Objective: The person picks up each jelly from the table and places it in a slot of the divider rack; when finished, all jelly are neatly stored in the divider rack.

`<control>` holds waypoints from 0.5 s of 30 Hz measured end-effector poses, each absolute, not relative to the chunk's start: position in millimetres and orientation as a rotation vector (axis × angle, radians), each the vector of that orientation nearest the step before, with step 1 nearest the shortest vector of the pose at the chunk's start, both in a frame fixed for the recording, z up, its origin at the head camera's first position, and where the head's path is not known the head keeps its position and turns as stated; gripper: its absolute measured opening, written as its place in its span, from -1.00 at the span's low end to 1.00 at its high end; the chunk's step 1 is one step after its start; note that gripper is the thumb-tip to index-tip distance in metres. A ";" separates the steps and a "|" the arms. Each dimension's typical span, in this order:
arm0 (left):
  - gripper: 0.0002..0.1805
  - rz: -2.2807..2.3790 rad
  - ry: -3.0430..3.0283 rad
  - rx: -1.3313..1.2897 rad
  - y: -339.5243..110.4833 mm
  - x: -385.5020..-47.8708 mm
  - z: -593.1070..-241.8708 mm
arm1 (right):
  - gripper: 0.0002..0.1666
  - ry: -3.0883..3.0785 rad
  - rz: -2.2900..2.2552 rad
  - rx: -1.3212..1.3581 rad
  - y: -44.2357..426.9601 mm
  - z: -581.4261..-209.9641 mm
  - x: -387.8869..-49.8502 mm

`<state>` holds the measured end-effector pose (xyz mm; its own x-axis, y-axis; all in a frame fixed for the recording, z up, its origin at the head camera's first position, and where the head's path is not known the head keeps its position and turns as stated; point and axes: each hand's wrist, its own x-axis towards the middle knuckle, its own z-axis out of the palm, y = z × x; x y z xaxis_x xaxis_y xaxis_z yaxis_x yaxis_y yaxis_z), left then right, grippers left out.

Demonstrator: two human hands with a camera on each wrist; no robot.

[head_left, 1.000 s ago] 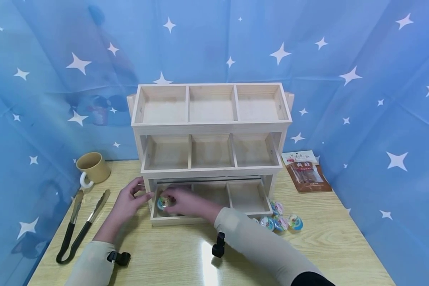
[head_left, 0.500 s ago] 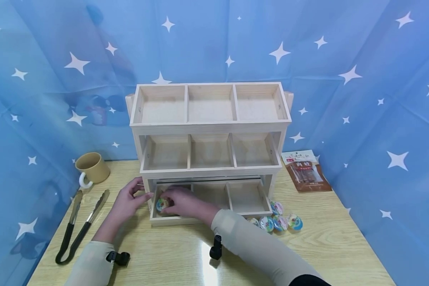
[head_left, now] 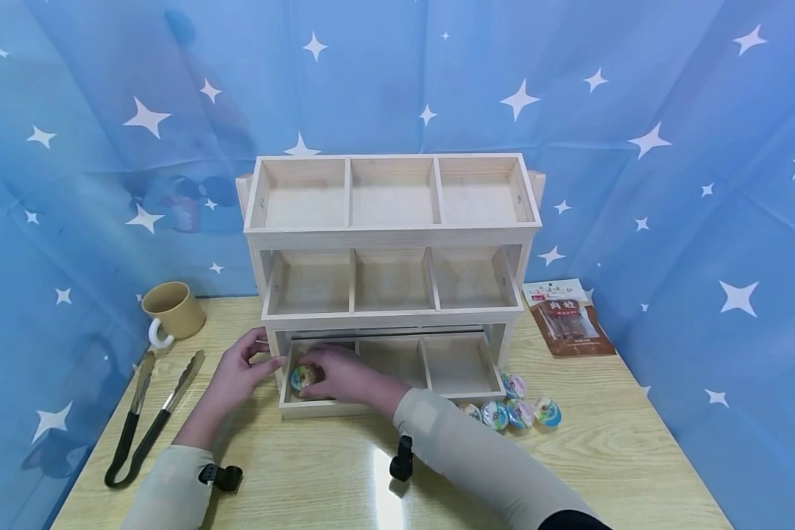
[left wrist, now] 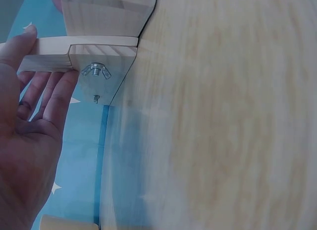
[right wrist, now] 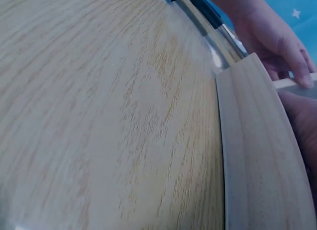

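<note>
Jelly cup (head_left: 300,378) is pinched by right hand (head_left: 344,373), lower centre-left! Further left, wooden rack (head_left: 392,321) is gripped by left hand (head_left: 241,369).

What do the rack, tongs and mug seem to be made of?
Rack: pale wood, apparently unvarnished; faint grain shows up close. Tongs: metal arms, judging by their glint, with black grips that could be plastic or rubber. Mug: perhaps ceramic, tan with a white handle, but the smooth look leaves plastic possible.
</note>
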<state>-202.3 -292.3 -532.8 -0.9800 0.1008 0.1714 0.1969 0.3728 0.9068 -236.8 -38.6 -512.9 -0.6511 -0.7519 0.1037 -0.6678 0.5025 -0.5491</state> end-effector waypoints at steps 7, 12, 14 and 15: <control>-0.43 -1.681 -2.540 -0.277 -290.9 -203.6 -529.8 | -0.30 2.500 -1.019 -1.076 -17.1 -501.0 -229.5; -0.43 -1.680 -2.550 -0.251 -291.0 -200.6 -528.9 | -0.31 2.547 -0.993 -1.084 10.5 -486.8 -218.1; -0.42 -1.682 -2.553 -0.247 -290.5 -200.0 -527.8 | -0.33 2.582 -0.969 -1.112 24.0 -482.4 -213.8; -0.41 -1.686 -2.551 -0.250 -289.9 -200.2 -527.2 | -0.34 2.587 -0.972 -1.135 31.4 -480.4 -211.9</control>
<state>-200.2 -289.9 -527.2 -0.9840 0.0951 0.1506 0.1759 0.3837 0.9066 -211.9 31.4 -480.4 -0.7013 -0.7040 0.1125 -0.6039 0.5028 -0.6184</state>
